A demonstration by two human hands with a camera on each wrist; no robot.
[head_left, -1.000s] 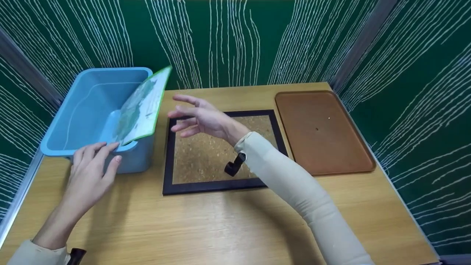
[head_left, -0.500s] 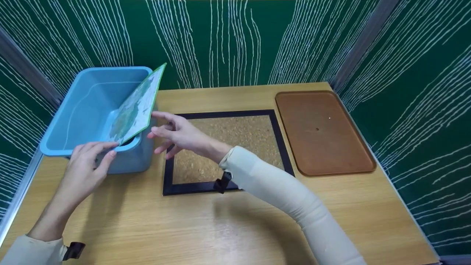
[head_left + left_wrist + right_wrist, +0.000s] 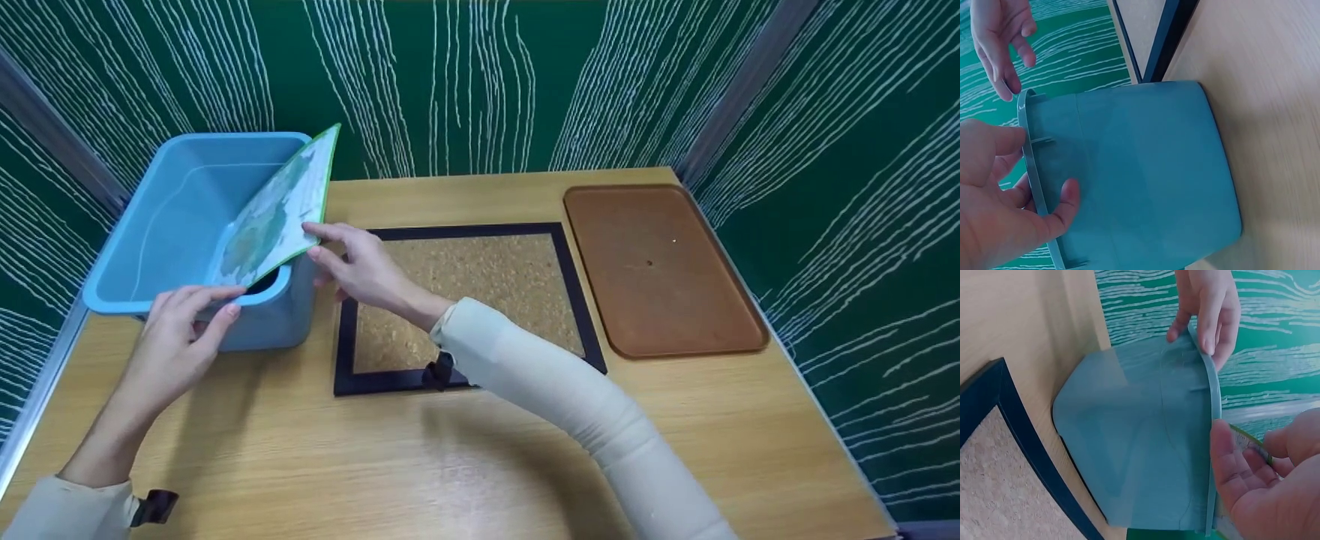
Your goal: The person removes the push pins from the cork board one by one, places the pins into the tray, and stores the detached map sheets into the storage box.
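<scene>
A thin flat board [image 3: 274, 217] with a green edge and a blotchy green-and-white, map-like print leans up out of the blue plastic tub [image 3: 281, 322] at the left. My right hand [image 3: 364, 266] pinches the board's right edge between thumb and index finger, above the tub's right rim. At the tub's near rim is my left hand [image 3: 176, 337], gripping it by the board's lower corner. In the left wrist view, the left hand's thumb [image 3: 1067, 199] lies outside the wall, with fingers over the rim. The right wrist view shows only a sliver of the board [image 3: 1246, 437].
A cork board [image 3: 465, 300] with a dark frame lies on the wooden table [image 3: 360, 465], under my right forearm. Beside it, to the right, is a brown tray [image 3: 660, 277]. Green walls with white wavy lines [image 3: 480, 90] enclose the table's back and sides.
My right hand has come left and slightly down from above the cork board and taken hold of the printed board's edge. The board has tilted slightly left. The left hand has stayed at the rim.
</scene>
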